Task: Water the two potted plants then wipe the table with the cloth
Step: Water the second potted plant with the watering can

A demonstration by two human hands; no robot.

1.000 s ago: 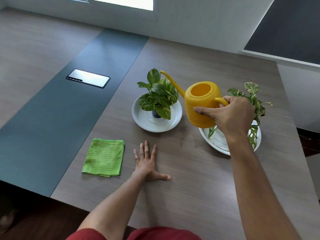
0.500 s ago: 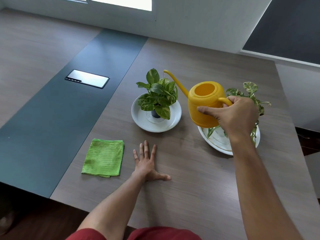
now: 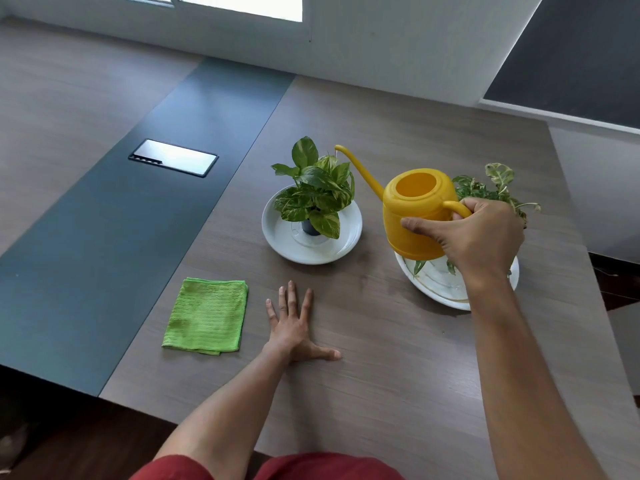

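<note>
Yellow watering can [image 3: 417, 216] clamped in right grip [image 3: 478, 233]; spout over left plant [image 3: 317, 192] to pour; left grip [image 3: 294, 329] flat, fingers apart, bracing on desk [image 3: 381, 358].

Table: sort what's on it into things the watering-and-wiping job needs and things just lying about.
Needed: watering can, gripped by the right hand; left plant on its white dish; right plant on its plate; green cloth.

Lying about: the shiny panel set in the dark strip.

Left hand [image 3: 292, 332] flat (right hand [image 3: 479, 233] gripping)
</note>
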